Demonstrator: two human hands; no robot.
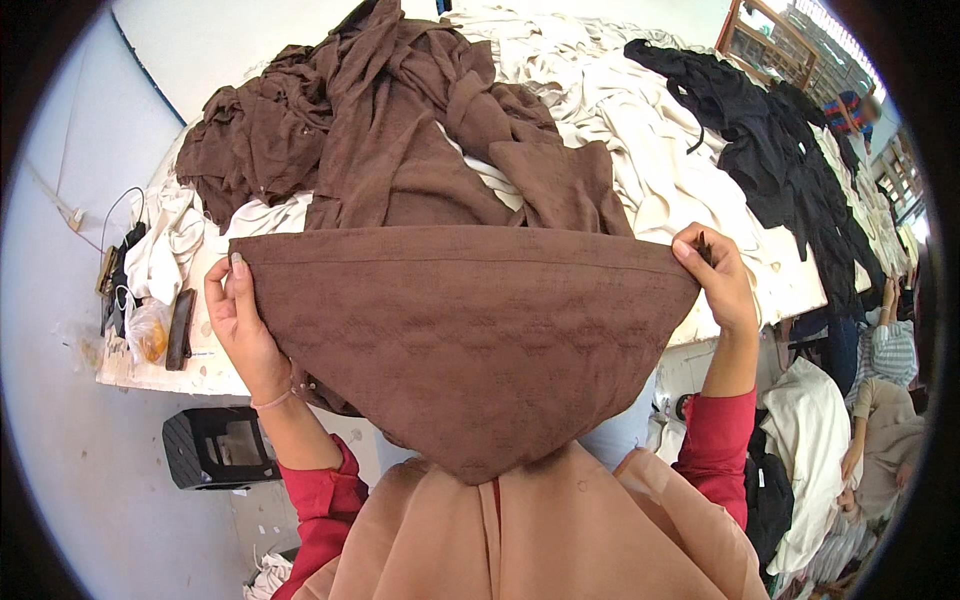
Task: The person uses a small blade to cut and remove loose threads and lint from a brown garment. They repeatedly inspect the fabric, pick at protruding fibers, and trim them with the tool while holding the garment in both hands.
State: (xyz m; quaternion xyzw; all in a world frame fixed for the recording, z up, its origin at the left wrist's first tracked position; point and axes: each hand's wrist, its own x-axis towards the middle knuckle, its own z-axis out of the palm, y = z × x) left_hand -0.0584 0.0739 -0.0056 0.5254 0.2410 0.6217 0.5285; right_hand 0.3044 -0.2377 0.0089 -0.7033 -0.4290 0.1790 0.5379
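A brown garment (470, 340) is stretched wide in front of me, its straight stitched hem running across the top. My left hand (240, 305) pinches the hem's left corner between thumb and fingers. At the opposite corner, my right hand (722, 275) grips the same edge, and a small dark thing I cannot make out shows by its fingers. The garment's lower part hangs in a curve toward my lap. Just beyond the hem, a pile of brown garments (390, 150) lies heaped on the table.
White cloth (640, 130) covers much of the table (200, 368), with black garments (750, 140) toward the right. A plastic bag (148, 335) and a dark case (180, 330) sit at the left edge. A black box (218, 447) stands below. Other people (885, 430) are at the far right.
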